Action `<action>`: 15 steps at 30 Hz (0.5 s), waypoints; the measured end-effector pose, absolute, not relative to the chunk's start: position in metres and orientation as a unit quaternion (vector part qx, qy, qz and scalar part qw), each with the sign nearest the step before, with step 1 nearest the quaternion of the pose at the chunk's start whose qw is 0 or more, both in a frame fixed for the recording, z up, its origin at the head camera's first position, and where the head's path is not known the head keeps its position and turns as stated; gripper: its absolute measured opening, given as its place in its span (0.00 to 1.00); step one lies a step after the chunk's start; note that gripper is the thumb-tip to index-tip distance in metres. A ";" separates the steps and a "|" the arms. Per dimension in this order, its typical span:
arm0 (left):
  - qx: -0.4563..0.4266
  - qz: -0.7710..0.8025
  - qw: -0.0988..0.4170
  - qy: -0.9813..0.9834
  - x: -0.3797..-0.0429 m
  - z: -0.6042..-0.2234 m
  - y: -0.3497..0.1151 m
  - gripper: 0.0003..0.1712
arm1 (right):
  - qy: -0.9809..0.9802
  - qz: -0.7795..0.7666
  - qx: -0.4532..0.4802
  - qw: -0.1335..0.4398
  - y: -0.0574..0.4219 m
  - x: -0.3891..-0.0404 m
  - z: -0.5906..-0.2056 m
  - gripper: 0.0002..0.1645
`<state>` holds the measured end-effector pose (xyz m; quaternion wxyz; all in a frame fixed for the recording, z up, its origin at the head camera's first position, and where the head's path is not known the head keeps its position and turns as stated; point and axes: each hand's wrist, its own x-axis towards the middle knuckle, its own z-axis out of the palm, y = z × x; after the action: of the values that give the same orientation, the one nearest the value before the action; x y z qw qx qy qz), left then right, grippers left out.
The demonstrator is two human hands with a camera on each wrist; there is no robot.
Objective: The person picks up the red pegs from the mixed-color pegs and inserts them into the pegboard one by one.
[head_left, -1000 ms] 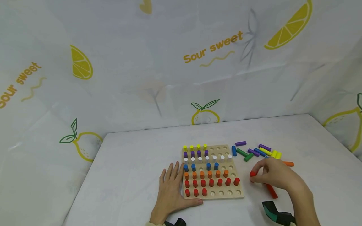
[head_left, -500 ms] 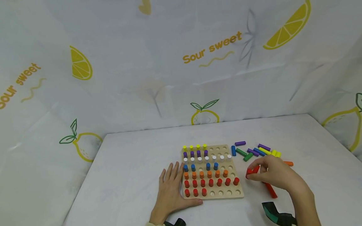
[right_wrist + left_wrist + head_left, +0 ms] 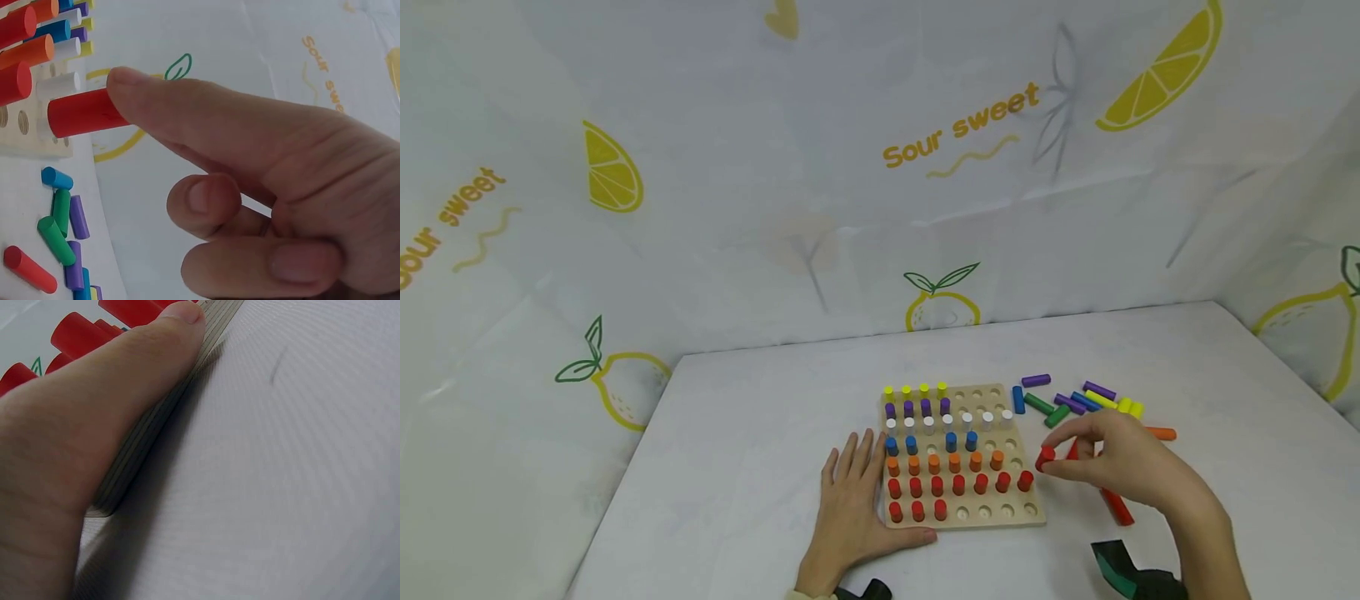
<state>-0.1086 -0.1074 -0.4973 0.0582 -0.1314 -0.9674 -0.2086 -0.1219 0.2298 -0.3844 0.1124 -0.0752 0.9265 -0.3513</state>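
Observation:
A square wooden pegboard (image 3: pixel 992 517) lies on the table, with rows of yellow, purple, white, blue, orange and red pegs upright in its holes. My left hand (image 3: pixel 853 500) rests along its left side with fingers spread; the thumb lies at the front edge, as the left wrist view shows too. Just right of the board, my right hand (image 3: pixel 1120 458) pinches a red peg (image 3: pixel 87 114) between thumb and index finger. That peg is held above the table, apart from the board. The other right fingers are curled and hold nothing visible.
Loose pegs lie right of the board: a blue peg (image 3: pixel 1018 399), green pegs (image 3: pixel 1039 404), purple pegs (image 3: pixel 1036 380), yellow pegs and an orange peg (image 3: pixel 1161 433). Red pegs (image 3: pixel 1116 507) lie beneath and beside the right hand. A printed cloth (image 3: pixel 775 208) hangs behind the table.
My right hand has moved slightly left toward the board with the red peg in its pinch, uncovering another red peg beneath. The left hand has stayed in place.

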 end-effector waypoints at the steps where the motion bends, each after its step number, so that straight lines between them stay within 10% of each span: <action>1: -0.130 -0.209 0.055 -0.968 -0.109 -0.497 -0.107 0.78 | 0.925 -0.355 -0.077 0.111 0.229 -0.121 -0.384 0.18; 15: -0.127 -0.205 0.049 -0.969 -0.109 -0.497 -0.108 0.78 | 0.908 -0.376 -0.150 0.105 0.208 -0.120 -0.381 0.14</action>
<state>-0.1093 -0.1076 -0.4965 0.0486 -0.1270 -0.9693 -0.2050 -0.1203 0.2082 -0.3808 0.1054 -0.1500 0.9085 -0.3755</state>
